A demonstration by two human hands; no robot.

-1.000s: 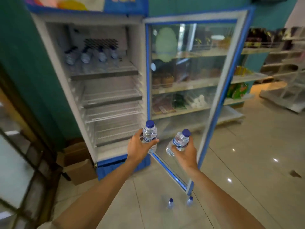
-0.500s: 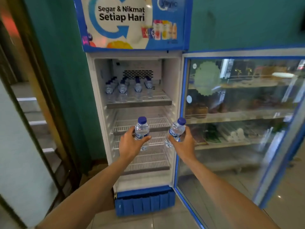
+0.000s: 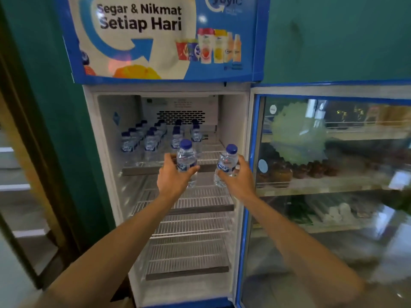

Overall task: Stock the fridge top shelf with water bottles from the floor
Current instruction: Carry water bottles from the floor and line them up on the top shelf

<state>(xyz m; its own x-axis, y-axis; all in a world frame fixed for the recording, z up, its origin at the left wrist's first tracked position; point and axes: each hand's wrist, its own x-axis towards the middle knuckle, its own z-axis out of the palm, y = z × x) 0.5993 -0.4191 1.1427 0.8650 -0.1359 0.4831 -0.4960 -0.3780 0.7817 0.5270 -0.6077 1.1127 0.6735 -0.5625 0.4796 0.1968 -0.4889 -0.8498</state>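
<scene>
While both arms have risen since a moment ago, the left hand (image 3: 175,177) grips one bottle (image 3: 186,162) upright, cap up, before the top shelf (image 3: 213,166); the right hand (image 3: 239,177) holds another bottle (image 3: 226,165), cap tilted slightly right, beside it.

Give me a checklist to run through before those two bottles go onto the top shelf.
1. Left hand grips the left water bottle firmly: ok.
2. Right hand grips the right water bottle firmly: ok, though the bottle leans.
3. Glass door swung clear of the opening: ok.
4. Free space on the top shelf: ok, the right front is bare wire.
5. Stocked bottles upright and out of the path: ok, they stand at left and behind.
6. Caps tight: cannot tell.
</scene>
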